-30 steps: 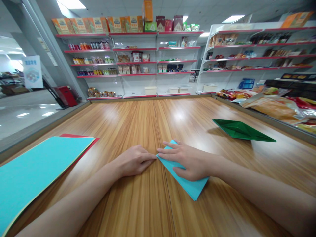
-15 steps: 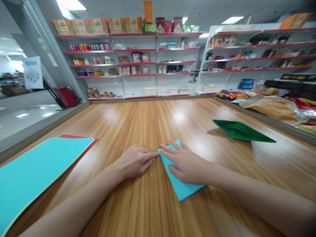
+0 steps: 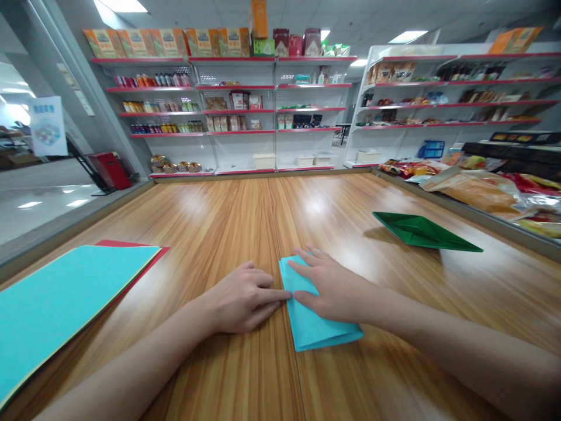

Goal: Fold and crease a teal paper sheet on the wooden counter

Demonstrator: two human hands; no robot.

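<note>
Probably creasing: pressing folded, four-sided light-blue paper (image 3: 313, 335) under spread right hand (image 3: 328, 286); touching near edge with left hand (image 3: 245, 298), pinch unclear. Next, likely: hold alignment, sharpen crease.

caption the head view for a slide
Right hand spread over folded blue paper, left hand with a fingertip at its edge; paper stack to the left, green paper to the right.

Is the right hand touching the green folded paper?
Apart: the head view shows bare wooden tabletop between the right hand, spread over the light-blue folded paper, and the green folded paper.
</note>
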